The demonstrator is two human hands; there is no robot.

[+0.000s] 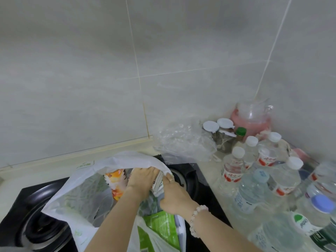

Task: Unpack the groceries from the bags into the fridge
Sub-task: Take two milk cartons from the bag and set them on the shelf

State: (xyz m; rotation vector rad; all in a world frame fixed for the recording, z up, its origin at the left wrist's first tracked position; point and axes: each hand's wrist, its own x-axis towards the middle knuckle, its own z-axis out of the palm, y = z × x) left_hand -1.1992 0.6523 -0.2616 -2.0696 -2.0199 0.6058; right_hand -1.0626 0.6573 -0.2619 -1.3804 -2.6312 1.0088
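A white plastic grocery bag (72,193) stands open on the black gas stove (27,206). Both hands are inside its mouth. My left hand (141,179) and my right hand (172,195) grip a white-and-grey carton or packet (157,184) between them at the bag's right rim. An orange-and-white drink bottle (116,180) stands in the bag to the left of my hands. A green packet (161,226) lies in the bag near my right wrist, which wears a bead bracelet. The lower part of the gripped item is hidden.
Several clear water bottles (234,166) crowd the counter on the right. Jars with white lids (211,128), a green-capped jar (241,132), a pink jug (251,119) and a crumpled clear bag (181,140) stand by the tiled wall corner.
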